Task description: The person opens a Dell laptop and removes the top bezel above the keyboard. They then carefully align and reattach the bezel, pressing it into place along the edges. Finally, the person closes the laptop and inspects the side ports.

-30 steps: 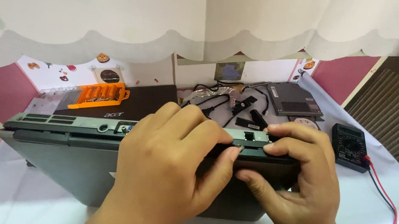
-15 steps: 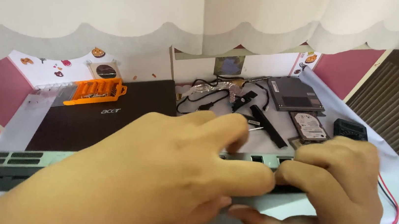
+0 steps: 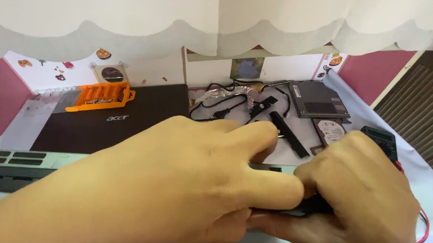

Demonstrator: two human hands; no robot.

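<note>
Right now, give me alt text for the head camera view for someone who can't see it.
Two bare hands, left hand and right hand, grip the edge of a grey laptop base held up close to the camera. Behind it on the table lie a closed black laptop, an orange screwdriver-bit holder, cables and a hard drive.

I see my left hand (image 3: 177, 187) and right hand (image 3: 363, 206) side by side on the laptop edge (image 3: 3, 163) nearest me, which runs off to the left. Behind it the laptop lid (image 3: 114, 121) lies flat, with a screwdriver case (image 3: 101, 96) at its far left corner. To the right lie cables (image 3: 223, 103), a drive (image 3: 315, 98), a hard disk (image 3: 331, 131) and a multimeter (image 3: 383, 140).
</note>
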